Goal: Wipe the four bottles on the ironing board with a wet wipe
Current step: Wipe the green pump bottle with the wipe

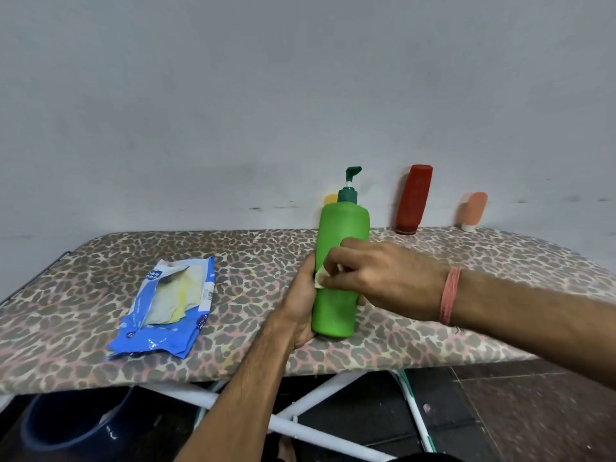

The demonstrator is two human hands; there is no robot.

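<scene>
left hand grips the tall green plastic pump bottle from nine o'clock; right hand pinches a crumpled white wet wipe against it.

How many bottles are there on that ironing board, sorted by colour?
Green pump bottle, held by the left hand and wiped by the right hand: 1
Red bottle: 1
Peach bottle: 1
Yellow bottle, mostly hidden behind the green one: 1
Total: 4
</scene>
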